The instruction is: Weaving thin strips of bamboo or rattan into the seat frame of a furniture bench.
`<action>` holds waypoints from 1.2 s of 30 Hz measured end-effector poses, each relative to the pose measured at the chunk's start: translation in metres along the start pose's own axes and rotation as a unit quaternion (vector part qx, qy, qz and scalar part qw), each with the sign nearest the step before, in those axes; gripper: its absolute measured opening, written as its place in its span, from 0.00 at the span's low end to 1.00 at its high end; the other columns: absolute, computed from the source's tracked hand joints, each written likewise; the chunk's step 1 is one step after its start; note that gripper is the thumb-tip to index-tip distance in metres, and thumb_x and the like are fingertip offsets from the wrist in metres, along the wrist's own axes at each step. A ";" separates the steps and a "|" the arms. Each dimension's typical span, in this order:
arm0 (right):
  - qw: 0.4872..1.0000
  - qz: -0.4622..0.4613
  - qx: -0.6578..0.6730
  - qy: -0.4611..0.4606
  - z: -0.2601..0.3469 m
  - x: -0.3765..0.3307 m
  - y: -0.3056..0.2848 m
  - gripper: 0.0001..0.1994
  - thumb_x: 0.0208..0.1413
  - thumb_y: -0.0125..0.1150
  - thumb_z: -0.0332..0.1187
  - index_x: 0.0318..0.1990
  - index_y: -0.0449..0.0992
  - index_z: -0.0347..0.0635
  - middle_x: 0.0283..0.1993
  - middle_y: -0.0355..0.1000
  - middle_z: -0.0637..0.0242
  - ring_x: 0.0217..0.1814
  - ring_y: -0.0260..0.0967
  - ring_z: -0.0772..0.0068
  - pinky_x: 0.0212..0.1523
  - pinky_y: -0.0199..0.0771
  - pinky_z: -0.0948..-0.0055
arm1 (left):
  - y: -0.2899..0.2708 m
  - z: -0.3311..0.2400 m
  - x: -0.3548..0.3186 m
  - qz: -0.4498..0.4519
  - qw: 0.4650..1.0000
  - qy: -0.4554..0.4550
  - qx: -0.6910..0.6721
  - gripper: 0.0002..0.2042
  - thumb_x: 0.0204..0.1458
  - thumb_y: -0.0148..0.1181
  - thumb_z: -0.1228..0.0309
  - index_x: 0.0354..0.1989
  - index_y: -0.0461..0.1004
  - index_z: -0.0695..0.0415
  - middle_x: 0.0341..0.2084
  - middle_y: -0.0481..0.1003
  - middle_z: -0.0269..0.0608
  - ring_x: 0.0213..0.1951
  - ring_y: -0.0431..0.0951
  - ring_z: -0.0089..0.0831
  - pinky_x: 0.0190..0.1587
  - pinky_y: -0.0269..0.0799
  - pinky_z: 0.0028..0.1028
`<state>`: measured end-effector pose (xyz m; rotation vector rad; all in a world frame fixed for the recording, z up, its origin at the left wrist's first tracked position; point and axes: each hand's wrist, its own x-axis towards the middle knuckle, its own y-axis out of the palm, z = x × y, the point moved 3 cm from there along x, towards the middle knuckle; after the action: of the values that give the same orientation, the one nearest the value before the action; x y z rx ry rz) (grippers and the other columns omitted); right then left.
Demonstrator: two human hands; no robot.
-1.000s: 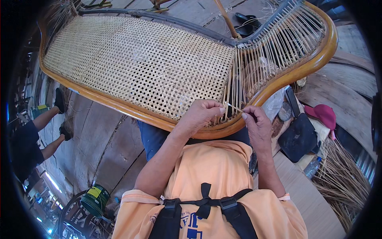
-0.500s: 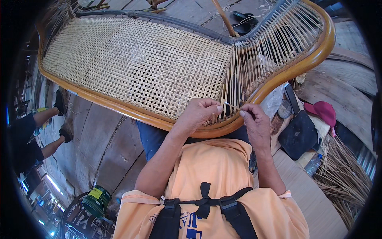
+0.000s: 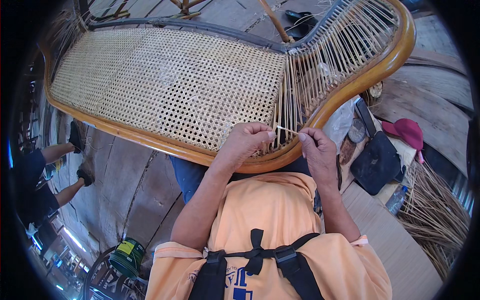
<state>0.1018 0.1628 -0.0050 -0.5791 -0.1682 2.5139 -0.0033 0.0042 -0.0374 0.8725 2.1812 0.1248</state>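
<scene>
A wooden frame (image 3: 125,133) with woven cane webbing (image 3: 175,85) lies across my lap. Its right end carries loose, uncrossed cane strands (image 3: 350,47). My right hand (image 3: 318,150) pinches a thin, pale strand (image 3: 287,130), apparently cane, whose whitish tip points left over the strands near the frame's front edge. To its left, my left hand (image 3: 246,142) is closed, thumb and forefinger together, at the front right corner of the woven part. What its fingers hold, if anything, is too small to make out.
At the right lie a dark red cap (image 3: 404,134), a black pouch (image 3: 376,165), a phone (image 3: 365,116), a plastic bottle (image 3: 396,200) and a bundle of cane strips (image 3: 435,215). A green bucket (image 3: 127,257) stands lower left. Another person's legs (image 3: 57,150) show at far left.
The pale-tipped strand in my right hand has swung up to lie nearly level. My hands have barely moved; the whole view has shifted slightly.
</scene>
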 end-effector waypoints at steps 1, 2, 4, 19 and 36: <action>1.000 -0.002 -0.017 -0.014 -0.002 0.001 0.000 0.07 0.59 0.57 0.30 0.39 0.74 0.35 0.24 0.65 0.77 0.22 0.57 0.89 0.22 0.58 0.87 | 0.000 0.000 0.000 0.003 1.000 -0.002 0.001 0.09 0.49 0.64 0.68 0.34 0.78 0.60 0.19 0.73 0.26 0.18 0.66 0.12 0.21 0.58 0.14; 0.999 -0.004 -0.035 -0.029 -0.002 0.001 0.000 0.08 0.59 0.57 0.31 0.38 0.75 0.35 0.23 0.65 0.77 0.21 0.56 0.89 0.21 0.57 0.87 | 0.000 0.000 0.000 0.003 1.000 -0.003 -0.004 0.09 0.48 0.64 0.68 0.34 0.78 0.60 0.19 0.73 0.26 0.18 0.66 0.12 0.21 0.58 0.13; 1.000 -0.014 -0.015 -0.013 -0.003 0.002 0.000 0.08 0.59 0.57 0.31 0.38 0.75 0.34 0.23 0.64 0.77 0.20 0.56 0.89 0.20 0.57 0.87 | 0.001 0.000 0.001 0.008 1.000 -0.007 -0.007 0.09 0.48 0.64 0.68 0.34 0.77 0.60 0.19 0.73 0.27 0.18 0.66 0.12 0.20 0.58 0.13; 0.999 -0.045 -0.010 0.014 -0.006 0.004 0.002 0.10 0.59 0.57 0.33 0.36 0.75 0.33 0.22 0.65 0.76 0.18 0.57 0.88 0.18 0.57 0.86 | 0.001 -0.004 -0.003 -0.004 0.999 -0.005 0.032 0.09 0.49 0.63 0.68 0.34 0.78 0.60 0.20 0.73 0.26 0.18 0.64 0.11 0.20 0.57 0.13; 1.000 -0.025 0.012 0.009 0.000 -0.001 0.003 0.12 0.58 0.59 0.36 0.33 0.76 0.33 0.23 0.65 0.71 0.22 0.59 0.85 0.24 0.61 0.81 | 0.000 -0.002 0.000 0.004 1.000 -0.018 0.020 0.09 0.50 0.63 0.67 0.34 0.77 0.60 0.20 0.75 0.28 0.19 0.66 0.12 0.20 0.57 0.14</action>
<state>0.1015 0.1597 -0.0057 -0.5799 -0.1432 2.4585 -0.0047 0.0048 -0.0357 0.8988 2.1530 0.0678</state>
